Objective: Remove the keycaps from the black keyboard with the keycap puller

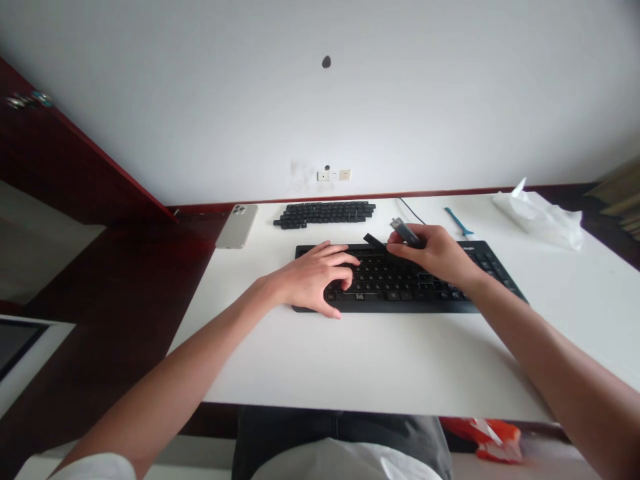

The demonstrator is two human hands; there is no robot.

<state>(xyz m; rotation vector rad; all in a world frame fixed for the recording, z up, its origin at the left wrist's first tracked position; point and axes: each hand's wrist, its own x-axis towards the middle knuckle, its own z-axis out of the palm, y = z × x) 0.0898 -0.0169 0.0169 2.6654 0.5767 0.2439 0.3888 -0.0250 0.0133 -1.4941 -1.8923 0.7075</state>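
Note:
A black keyboard (400, 306) lies on the white table (350, 360), with keycaps off much of its left and middle part. My left hand (320, 275) rests on the keyboard's left end, fingers spread, holding nothing. Over the upper middle of the keyboard, my right hand (433, 252) has its fingers closed on a grey and black brush-like tool (407, 233); a dark strip of it points left, above the keys. Loose black keycaps (325, 213) stand in rows behind the keyboard.
A phone (237, 227) lies at the table's back left. Towards the back right are a blue tool (457, 221) and a crumpled white plastic bag (543, 217). A thin cable (411, 210) runs behind the keyboard. Wall sockets (345, 175) sit beyond the table.

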